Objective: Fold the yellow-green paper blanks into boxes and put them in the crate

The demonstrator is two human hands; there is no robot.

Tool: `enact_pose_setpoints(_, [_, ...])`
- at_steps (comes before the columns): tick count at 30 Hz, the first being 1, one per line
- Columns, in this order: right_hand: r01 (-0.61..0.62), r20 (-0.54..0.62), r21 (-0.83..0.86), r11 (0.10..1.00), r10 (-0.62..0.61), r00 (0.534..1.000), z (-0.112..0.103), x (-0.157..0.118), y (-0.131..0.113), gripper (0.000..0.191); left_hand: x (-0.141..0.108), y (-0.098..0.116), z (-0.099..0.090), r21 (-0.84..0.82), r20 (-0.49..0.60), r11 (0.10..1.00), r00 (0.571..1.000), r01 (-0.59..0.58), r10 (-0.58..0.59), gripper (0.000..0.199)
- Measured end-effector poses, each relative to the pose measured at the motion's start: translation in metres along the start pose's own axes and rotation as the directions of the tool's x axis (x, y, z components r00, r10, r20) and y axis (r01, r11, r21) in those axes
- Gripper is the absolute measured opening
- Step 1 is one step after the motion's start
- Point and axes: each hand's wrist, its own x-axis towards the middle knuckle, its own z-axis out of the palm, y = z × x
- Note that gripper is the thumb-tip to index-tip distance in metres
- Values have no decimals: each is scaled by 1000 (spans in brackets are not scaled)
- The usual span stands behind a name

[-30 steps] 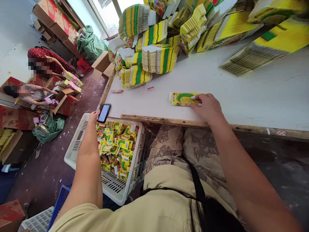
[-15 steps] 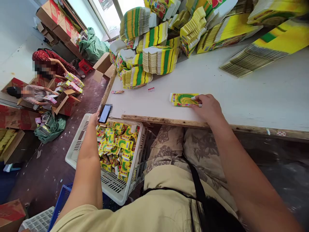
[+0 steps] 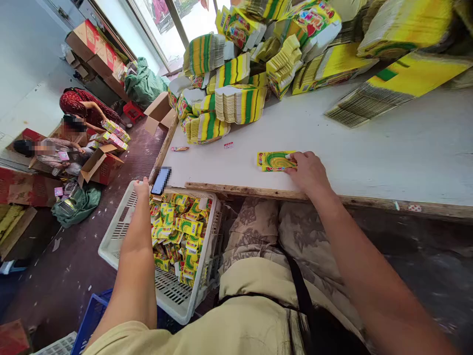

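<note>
On the white tabletop lies a small flat yellow-green printed carton [image 3: 275,161]. My right hand [image 3: 308,172] grips its right end, with the thumb and fingers closed on it. My left hand [image 3: 141,188] is at the table's left corner, beside a phone [image 3: 161,180] with a lit screen. Its fingers are mostly hidden by the angle, so its grip does not show. Below the left forearm stands a white plastic crate [image 3: 123,217] with many small yellow cartons [image 3: 188,227] inside.
Bundles of flat yellow cartons [image 3: 240,103] are piled along the table's far side, with a fanned stack [image 3: 369,98] at the right. A wooden strip [image 3: 236,190] edges the table. Two people work on the left among cardboard boxes [image 3: 99,165]; a blue crate [image 3: 90,315] stands below.
My left hand has shifted slightly left, away from the phone. White end flaps seen on the right hand's carton before no longer show. The view has tilted a little.
</note>
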Motion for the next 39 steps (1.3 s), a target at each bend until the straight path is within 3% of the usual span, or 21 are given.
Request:
enact_pose_setpoints(3, [14,-69,56,998,-10,998,1,0,-1,36,-14,27,-7,-71,-85,996,995,-53,47,43])
enact_pose_setpoints(6, [68,-147,206,976,-38,988,-1,1,-5,28,-64,70,-7,-194,-109,950,968,-243,226,42])
enact_pose_setpoints(8, [107,-204,375,921,-31,979,-5,-1,-11,23,-123,105,-2,-465,-103,761,881,-452,461,37])
enact_pose_setpoints(9, [120,-226,472,874,-12,974,-7,-3,-16,25,-157,123,2,-595,-67,650,835,-473,546,38])
enact_pose_setpoints(10, [128,-240,566,814,14,971,-9,-6,-21,30,-193,142,7,-722,-9,551,801,-420,599,41])
enact_pose_setpoints(11, [133,-247,650,748,42,968,-12,-11,-26,36,-227,160,13,-835,67,465,785,-293,616,45])
enact_pose_setpoints(12, [137,-247,716,684,65,967,-15,-18,-30,42,-260,178,19,-916,127,379,802,-131,584,49])
enact_pose_setpoints(14, [148,-239,794,590,79,968,-21,-35,-38,47,-312,208,30,-959,269,215,831,185,487,58])
enact_pose_setpoints(16, [141,-201,829,542,53,978,-27,-55,-42,46,-342,232,35,-899,423,87,801,429,424,59])
enact_pose_setpoints(19, [105,-123,862,495,4,992,-33,-84,-41,40,-356,254,27,-771,546,-27,682,637,486,61])
enact_pose_setpoints(21, [86,-100,888,453,7,995,-34,-98,-36,39,-357,262,17,-712,557,-42,600,701,575,60])
enact_pose_setpoints(23, [74,-94,903,423,27,995,-37,-108,-32,38,-359,268,7,-686,557,-35,556,727,617,56])
enact_pose_setpoints(25, [79,-94,898,432,13,996,-42,-113,-30,32,-363,273,2,-680,557,-59,567,731,607,48])
enact_pose_setpoints(29, [105,-46,850,516,-125,991,-57,-116,-30,29,-364,284,6,-687,564,-143,647,712,512,44])
enact_pose_setpoints(31, [88,-3,839,537,-158,987,-61,-114,-30,38,-363,287,9,-750,561,-83,697,657,446,50])
enact_pose_setpoints(34, [52,28,818,573,-129,991,-62,-110,-27,36,-362,285,10,-841,518,80,753,535,406,55])
enact_pose_setpoints(36, [63,-26,779,623,-68,997,-63,-107,-22,29,-363,280,9,-867,481,122,748,483,458,59])
enact_pose_setpoints(39, [121,-174,704,700,5,985,-69,-100,-10,15,-364,270,9,-883,434,126,683,452,587,58])
